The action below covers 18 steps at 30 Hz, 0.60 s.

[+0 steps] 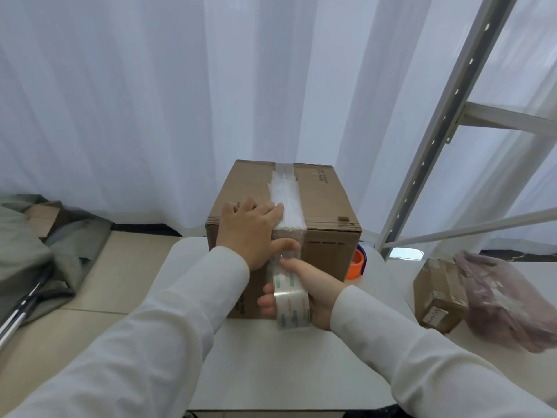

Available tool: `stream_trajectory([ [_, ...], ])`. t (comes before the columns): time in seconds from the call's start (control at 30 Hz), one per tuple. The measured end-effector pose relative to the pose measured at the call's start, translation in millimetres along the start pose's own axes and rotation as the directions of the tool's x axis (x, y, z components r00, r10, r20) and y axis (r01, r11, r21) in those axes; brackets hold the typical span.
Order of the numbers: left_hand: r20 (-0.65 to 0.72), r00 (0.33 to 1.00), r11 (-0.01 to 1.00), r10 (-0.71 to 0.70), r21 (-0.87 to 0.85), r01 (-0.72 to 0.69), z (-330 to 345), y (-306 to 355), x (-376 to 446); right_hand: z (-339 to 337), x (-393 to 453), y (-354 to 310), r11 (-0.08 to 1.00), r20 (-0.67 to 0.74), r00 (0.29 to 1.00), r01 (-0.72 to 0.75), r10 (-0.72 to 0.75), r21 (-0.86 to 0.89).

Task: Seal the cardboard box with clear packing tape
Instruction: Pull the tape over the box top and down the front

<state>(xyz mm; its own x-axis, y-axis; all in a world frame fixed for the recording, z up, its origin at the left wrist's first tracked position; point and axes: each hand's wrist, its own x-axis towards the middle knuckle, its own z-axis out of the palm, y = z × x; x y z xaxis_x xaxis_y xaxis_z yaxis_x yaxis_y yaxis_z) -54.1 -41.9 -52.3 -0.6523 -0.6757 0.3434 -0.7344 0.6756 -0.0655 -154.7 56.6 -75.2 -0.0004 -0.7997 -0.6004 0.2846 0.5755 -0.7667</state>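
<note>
A brown cardboard box (325,203) stands on a small white table (271,363). A strip of clear tape (284,191) runs along the top seam from the far edge and bends over the near edge. My left hand (250,230) lies flat on the box top at the near edge, its thumb pressing the tape onto the front face. Just below, my right hand (313,294) grips a roll of clear packing tape (291,303) against the front face. The tape stretches from the roll up to my left thumb.
An orange tape dispenser (357,263) sits on the table behind the box's right side. On the floor to the right lie a small cardboard box (437,297) and a pinkish plastic bag (506,300). A metal shelf frame (437,140) rises at right. Grey fabric (27,251) lies at left.
</note>
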Motion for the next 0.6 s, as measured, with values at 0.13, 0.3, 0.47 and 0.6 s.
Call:
stream_trajectory([
  [0.13, 0.016, 1.000, 0.999, -0.001, -0.034, 0.002, 2, -1, 1, 5, 11, 4, 0.997, -0.056, 0.998, 0.033, -0.029, 0.072],
  [0.3, 0.005, 1.000, 1.000, 0.004, -0.025, -0.004, 4, -3, 3, 11, 17, 2, 0.993, -0.073, 0.997, 0.036, -0.027, 0.117],
  [0.47, 0.008, 1.000, 1.000, 0.000, -0.028, 0.001, 3, -2, 2, 16, 14, 0, 0.993, -0.102, 0.994, 0.039, -0.028, 0.113],
  [0.6, 0.039, 0.999, 0.999, -0.007, -0.052, 0.009, -1, 0, 1, 15, 8, 2, 0.997, -0.113, 0.994, 0.006, 0.003, 0.076],
])
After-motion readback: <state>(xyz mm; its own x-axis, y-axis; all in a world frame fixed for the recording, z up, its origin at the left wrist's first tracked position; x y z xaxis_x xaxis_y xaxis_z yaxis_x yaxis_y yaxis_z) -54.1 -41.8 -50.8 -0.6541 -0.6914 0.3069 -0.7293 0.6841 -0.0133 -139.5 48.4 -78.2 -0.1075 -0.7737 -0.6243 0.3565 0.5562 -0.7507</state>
